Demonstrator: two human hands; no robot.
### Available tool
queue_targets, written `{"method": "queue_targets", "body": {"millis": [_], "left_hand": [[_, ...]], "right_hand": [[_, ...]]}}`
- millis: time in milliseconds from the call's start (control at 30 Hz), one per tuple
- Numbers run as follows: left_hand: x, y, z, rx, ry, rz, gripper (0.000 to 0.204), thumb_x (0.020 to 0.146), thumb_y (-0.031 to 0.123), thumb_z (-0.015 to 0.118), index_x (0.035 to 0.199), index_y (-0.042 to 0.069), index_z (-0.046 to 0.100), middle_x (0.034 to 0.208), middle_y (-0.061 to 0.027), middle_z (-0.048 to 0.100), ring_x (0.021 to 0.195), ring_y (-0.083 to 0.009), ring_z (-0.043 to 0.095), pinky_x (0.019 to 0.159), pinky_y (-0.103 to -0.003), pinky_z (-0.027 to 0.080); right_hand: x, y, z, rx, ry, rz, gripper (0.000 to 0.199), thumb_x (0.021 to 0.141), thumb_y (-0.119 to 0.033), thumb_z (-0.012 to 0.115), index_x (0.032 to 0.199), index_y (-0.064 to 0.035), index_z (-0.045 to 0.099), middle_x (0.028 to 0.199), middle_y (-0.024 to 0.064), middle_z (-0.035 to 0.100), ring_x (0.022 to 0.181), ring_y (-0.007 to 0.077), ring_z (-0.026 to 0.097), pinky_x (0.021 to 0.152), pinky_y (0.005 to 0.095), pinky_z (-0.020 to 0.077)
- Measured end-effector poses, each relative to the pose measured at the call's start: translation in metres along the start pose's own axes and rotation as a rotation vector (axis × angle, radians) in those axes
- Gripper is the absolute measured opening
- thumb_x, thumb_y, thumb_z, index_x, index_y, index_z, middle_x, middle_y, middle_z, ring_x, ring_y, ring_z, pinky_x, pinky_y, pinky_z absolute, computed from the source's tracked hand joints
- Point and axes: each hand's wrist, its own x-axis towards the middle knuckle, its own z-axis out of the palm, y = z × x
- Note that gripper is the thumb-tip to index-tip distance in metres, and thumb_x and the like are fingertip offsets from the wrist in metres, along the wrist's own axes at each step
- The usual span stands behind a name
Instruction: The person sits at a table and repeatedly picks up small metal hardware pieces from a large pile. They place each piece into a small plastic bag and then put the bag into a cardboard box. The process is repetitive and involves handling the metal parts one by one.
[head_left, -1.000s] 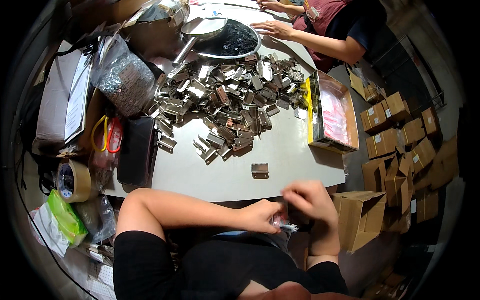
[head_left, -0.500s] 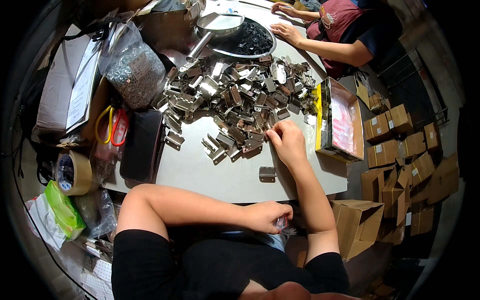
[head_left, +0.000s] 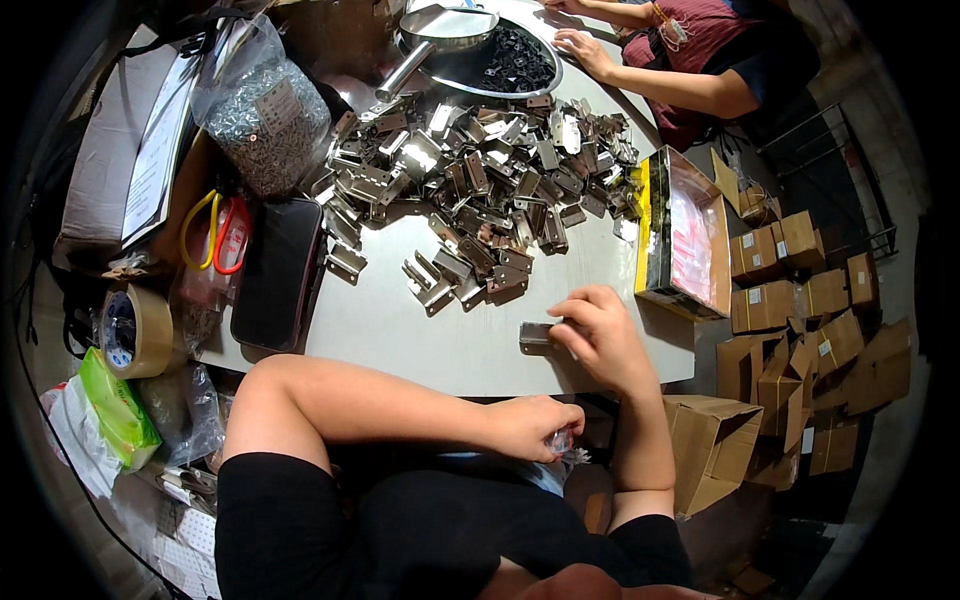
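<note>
My left hand [head_left: 530,428] is held low at the table's front edge, its fingers closed round a small clear plastic bag [head_left: 560,441], mostly hidden by the fingers. Above the front of the table is my right hand [head_left: 608,345], thumb and fingers apart and bent. Its fingertips are right beside a single metal bracket [head_left: 536,335] that lies apart from the rest; whether they touch it is hard to make out. Beyond, a large pile of shiny metal brackets [head_left: 480,185] covers the middle of the table.
Right of the pile stands an open box [head_left: 686,235] of clear bags. A phone [head_left: 277,275], scissors [head_left: 215,235], tape roll [head_left: 135,330] and bag of screws [head_left: 268,125] line the left. A metal pan [head_left: 450,30] rests on a basin of black parts [head_left: 510,65]. A co-worker's hand [head_left: 585,52] is far right.
My right hand has drawn back from the pile's near edge toward me, over to the lone bracket. My left hand keeps its hold on the plastic bag. The view has shifted slightly.
</note>
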Motion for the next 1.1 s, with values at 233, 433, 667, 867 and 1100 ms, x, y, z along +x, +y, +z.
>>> {"method": "queue_targets", "body": {"millis": [233,433,667,867,1100], "left_hand": [[0.000,-0.002,0.000,0.006,-0.003,0.019,0.042,0.071,0.013,0.074,0.107,0.004,0.055,0.093,-0.0190,0.065,0.095,-0.0389,0.062,0.080,-0.046,0.049],[-0.001,-0.004,0.002,0.046,-0.003,0.026,0.039,0.076,0.015,0.073,0.108,0.005,0.053,0.094,-0.0138,0.065,0.091,-0.0345,0.064,0.079,-0.043,0.050],[0.003,-0.007,0.002,-0.102,-0.021,-0.021,0.049,0.069,0.020,0.079,0.109,0.003,0.055,0.092,-0.0164,0.066,0.090,-0.0341,0.064,0.076,-0.042,0.051],[0.004,-0.015,0.005,-0.156,-0.024,-0.074,0.045,0.076,0.021,0.078,0.111,0.003,0.056,0.100,-0.0116,0.063,0.095,-0.0247,0.060,0.082,-0.036,0.049],[0.005,-0.008,0.000,-0.353,-0.089,-0.294,0.042,0.079,0.019,0.077,0.112,0.005,0.055,0.095,-0.0038,0.057,0.091,-0.0159,0.053,0.082,-0.031,0.046]], "right_hand": [[-0.009,0.002,0.008,0.020,-0.035,0.067,0.014,0.077,-0.010,0.074,0.088,-0.0038,0.068,0.089,0.0100,0.062,0.087,0.0290,0.056,0.081,0.0380,0.0457],[-0.016,0.003,-0.005,0.107,0.095,0.143,0.012,0.079,-0.010,0.072,0.086,-0.0025,0.069,0.078,0.0102,0.065,0.076,0.0300,0.059,0.071,0.0376,0.0459],[-0.018,-0.001,0.008,-0.039,-0.120,0.065,0.021,0.078,-0.014,0.074,0.098,-0.0079,0.071,0.085,0.0068,0.065,0.087,0.0259,0.057,0.087,0.0380,0.0380],[-0.021,-0.020,0.010,-0.211,-0.126,0.040,0.019,0.077,-0.012,0.074,0.093,-0.0113,0.065,0.097,0.0050,0.056,0.098,0.0266,0.052,0.085,0.0392,0.0339],[-0.043,-0.028,0.001,-0.043,-0.079,0.112,0.019,0.077,-0.001,0.069,0.094,-0.0040,0.060,0.088,0.0118,0.061,0.086,0.0312,0.058,0.079,0.0395,0.0436]]}}
